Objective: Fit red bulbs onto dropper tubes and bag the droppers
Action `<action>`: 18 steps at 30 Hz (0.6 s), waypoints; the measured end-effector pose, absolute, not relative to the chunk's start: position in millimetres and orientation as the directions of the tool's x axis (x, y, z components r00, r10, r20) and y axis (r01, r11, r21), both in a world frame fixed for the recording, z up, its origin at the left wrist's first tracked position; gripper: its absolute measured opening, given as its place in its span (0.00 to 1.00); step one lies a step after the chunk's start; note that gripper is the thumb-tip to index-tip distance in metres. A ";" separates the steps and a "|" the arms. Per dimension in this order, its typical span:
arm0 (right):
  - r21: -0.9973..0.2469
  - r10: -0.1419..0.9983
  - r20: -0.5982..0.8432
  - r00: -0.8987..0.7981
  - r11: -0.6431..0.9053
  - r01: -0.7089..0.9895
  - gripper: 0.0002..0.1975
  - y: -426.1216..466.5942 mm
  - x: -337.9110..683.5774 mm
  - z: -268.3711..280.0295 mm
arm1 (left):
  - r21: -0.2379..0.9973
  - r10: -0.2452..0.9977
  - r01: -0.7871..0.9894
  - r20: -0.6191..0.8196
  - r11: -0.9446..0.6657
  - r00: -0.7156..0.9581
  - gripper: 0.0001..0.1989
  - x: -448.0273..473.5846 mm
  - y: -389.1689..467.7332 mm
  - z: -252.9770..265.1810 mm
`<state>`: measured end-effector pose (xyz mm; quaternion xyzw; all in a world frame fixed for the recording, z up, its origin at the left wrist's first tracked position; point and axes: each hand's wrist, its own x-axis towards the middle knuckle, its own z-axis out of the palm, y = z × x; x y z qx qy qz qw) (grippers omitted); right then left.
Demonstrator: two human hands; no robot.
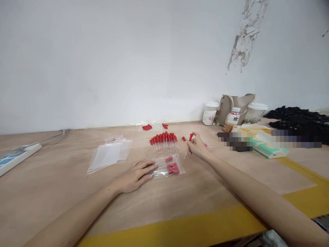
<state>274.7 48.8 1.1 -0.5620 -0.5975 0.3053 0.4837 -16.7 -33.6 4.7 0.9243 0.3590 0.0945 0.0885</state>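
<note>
A clear zip bag (161, 173) lies on the table with several red-bulbed droppers (172, 168) inside. My left hand (137, 175) rests on the bag's left end, palm down, fingers stretched and apart. To the right, my right hand (197, 146) is closed in a pinch around droppers; two red bulbs (191, 137) show at its fingers, and one thin clear stem points down. Just behind the bag, a row of droppers (164, 142) lies side by side with red bulbs away from me. Part of another red-tipped item (207, 145) shows behind my right wrist.
Flat empty zip bags (110, 152) lie at left, near a power strip (20, 156). Red bulbs (147, 127) lie on plastic by the wall. At right stand cups (210, 113), a bottle (231, 120), a grey bag (223, 106), a tissue pack (269, 145) and black fabric (300, 120).
</note>
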 end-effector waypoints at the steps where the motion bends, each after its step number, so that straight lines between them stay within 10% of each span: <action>1: -0.942 0.968 0.221 0.119 0.180 0.282 0.29 44.3 274.9 -4.0 | 0.229 0.680 0.647 0.111 -0.727 0.725 0.20 -16.9 -33.3 4.4; 12: -0.979 0.994 0.032 0.103 0.052 -0.196 0.10 18.0 246.7 -24.3 | 0.236 0.700 0.665 0.114 -0.709 0.705 0.20 -15.2 -36.9 8.2; 18: -0.981 0.989 -0.113 -0.096 -0.126 -0.144 0.07 8.8 261.4 -15.6 | 0.233 0.711 0.679 0.099 -0.697 0.696 0.21 -15.5 -38.5 8.9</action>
